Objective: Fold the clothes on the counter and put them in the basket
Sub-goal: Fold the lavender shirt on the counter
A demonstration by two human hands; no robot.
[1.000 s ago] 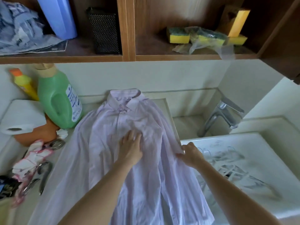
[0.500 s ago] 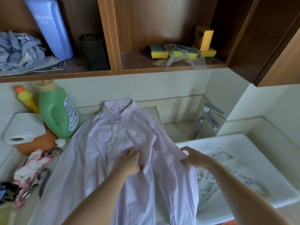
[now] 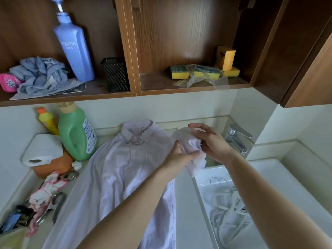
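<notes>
A wooden shelf (image 3: 71,97) runs along the wall above a pale counter (image 3: 72,187), with a white sink (image 3: 269,177) to the right. A pale lilac shirt (image 3: 125,168) lies flat on the counter, front up and collar toward the wall. Its body stretches toward the person, and its right edge runs alongside the sink. Both bare forearms reach in from the bottom of the view and meet over the shirt's right shoulder, where one sleeve is gathered into a loose bunch lifted off the counter. The left hand (image 3: 177,157) grips the lower part of that bunch, thumb and fingers pinching the cloth, palm turned to the right. The right hand (image 3: 212,142) is just beside it, wrist bent, fingers curled over the top of the same bunch and closed on the fabric. A green jug (image 3: 75,135) stands left of the collar, with a paper roll (image 3: 43,150) lying near it. A blue bottle (image 3: 73,49) stands on the shelf. Wire hangers (image 3: 226,212) lie in the sink below a tap (image 3: 235,139). Yellow sponges (image 3: 179,72) sit on the shelf's right half.
</notes>
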